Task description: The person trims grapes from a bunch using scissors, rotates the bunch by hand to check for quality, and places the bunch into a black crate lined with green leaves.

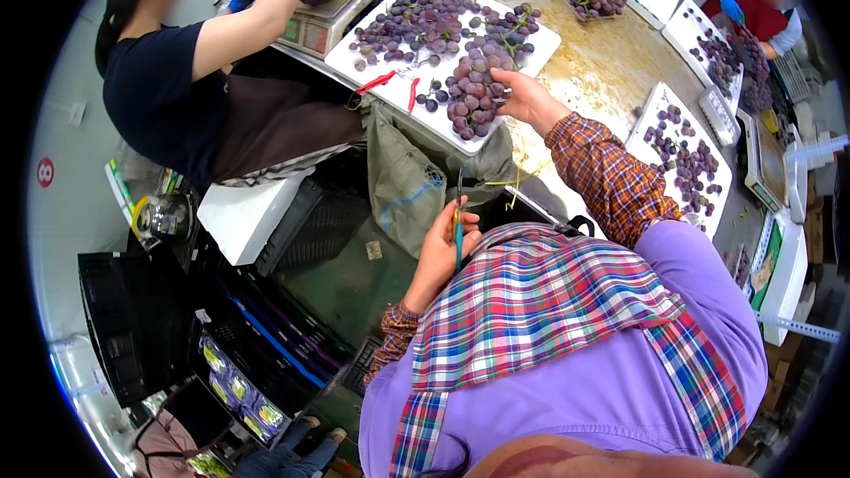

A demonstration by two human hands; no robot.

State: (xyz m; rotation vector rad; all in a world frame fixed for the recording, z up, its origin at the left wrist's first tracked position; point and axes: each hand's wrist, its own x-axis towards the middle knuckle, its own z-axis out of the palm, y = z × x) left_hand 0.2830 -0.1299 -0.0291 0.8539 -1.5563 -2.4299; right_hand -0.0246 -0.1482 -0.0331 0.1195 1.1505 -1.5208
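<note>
My right hand point(531, 101) grips the side of a bunch of purple grapes point(476, 93) over the near edge of a white tray point(540, 51). More loose bunches of dark grapes point(423, 22) lie on that tray. Held low in front of my body, my left hand point(440, 252) is closed round snips point(459, 235) with blue and orange handles, their blades pointing up toward the tray. Red-handled scissors point(394, 86) rest on the tray's left side, by a few loose grapes point(431, 99).
A grey-green bag point(403, 179) hangs under the tray's near edge. At left, a co-worker in blue gloves handles grapes at a scale point(341, 0). Another white tray of grapes point(680, 155) lies to my right. Black crates point(310, 221) stand low at left.
</note>
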